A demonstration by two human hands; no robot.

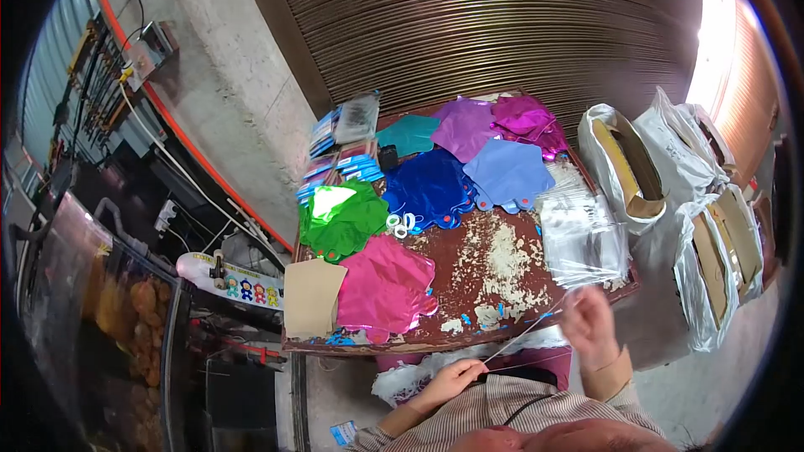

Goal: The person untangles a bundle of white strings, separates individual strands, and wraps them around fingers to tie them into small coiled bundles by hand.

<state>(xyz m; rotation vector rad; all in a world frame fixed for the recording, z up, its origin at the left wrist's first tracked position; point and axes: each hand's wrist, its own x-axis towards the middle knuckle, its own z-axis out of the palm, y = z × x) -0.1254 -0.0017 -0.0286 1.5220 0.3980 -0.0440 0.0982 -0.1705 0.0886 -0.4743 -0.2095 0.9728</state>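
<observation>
A thin white string (523, 335) runs between my two hands in front of the table's near edge. My left hand (456, 381) is closed on its lower end, close to my body. Higher and to the right, my right hand (589, 326) pinches the other end beside a pile of clear plastic bags (582, 234). On the worn red table (469, 276) lie a pink foil piece (385, 285), a green one (356, 218), a dark blue one (427, 188) and a light blue one (509, 172). White rings (400, 224) sit near the green foil.
Purple (463, 127), magenta (532, 121) and teal (408, 136) foil pieces lie at the back. Packets (356, 120) are stacked at the back left. A brown card (312, 297) is at the front left. White bags with cardboard (716, 264) stand on the floor at right.
</observation>
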